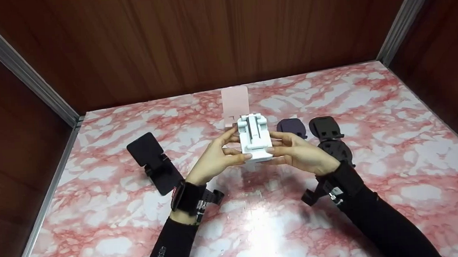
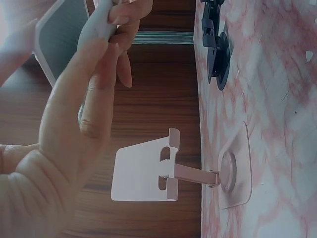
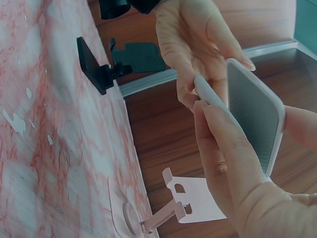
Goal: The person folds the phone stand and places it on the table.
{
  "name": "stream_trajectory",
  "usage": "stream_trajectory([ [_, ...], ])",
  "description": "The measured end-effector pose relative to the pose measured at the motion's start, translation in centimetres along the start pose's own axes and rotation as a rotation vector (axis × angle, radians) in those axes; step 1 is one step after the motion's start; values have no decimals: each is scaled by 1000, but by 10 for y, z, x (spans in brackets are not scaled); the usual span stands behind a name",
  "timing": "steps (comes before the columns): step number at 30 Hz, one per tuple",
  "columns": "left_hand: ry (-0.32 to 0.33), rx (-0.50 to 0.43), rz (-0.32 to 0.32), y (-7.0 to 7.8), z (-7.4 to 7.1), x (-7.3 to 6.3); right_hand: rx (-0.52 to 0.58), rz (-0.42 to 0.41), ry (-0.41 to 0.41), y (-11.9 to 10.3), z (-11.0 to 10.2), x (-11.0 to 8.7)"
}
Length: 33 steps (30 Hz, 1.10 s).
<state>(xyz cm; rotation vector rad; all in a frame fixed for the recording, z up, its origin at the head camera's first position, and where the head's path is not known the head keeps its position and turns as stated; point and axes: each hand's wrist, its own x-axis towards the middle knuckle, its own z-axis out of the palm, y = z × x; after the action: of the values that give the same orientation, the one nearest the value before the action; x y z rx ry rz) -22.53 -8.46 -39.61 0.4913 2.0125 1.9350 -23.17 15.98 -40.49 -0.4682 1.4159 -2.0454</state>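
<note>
Someone's left grip (image 1: 215, 157) pinches one side of a white stand (image 1: 255, 138), and the right grip (image 1: 298, 152) pinches the other side, so it hangs between them, up above the table (image 1: 113, 211). I can see its two plates angled slightly apart. Straight beyond both grips rises a pink stand (image 1: 235, 101). Off to the left grip's left is a black stand (image 1: 156, 163). Just beyond the right grip sits a purple stand (image 1: 291, 127), with a dark stand (image 1: 324, 127) to its right.

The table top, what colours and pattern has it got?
The table top is white with pinkish-red, marble-like patches; it shows best in the head view.
</note>
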Motion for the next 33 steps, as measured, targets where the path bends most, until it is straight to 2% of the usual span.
stream_trajectory([
  [11, 48, 63, -13, -2, 0, 1, -28, -3, 6, -1, 0, 1],
  [18, 39, 85, 20, -4, 0, 1, 9, -4, 11, 0, 1, 2],
  [33, 32, 144, 38, -5, 1, 1, -74, -14, 33, 2, 1, 3],
])
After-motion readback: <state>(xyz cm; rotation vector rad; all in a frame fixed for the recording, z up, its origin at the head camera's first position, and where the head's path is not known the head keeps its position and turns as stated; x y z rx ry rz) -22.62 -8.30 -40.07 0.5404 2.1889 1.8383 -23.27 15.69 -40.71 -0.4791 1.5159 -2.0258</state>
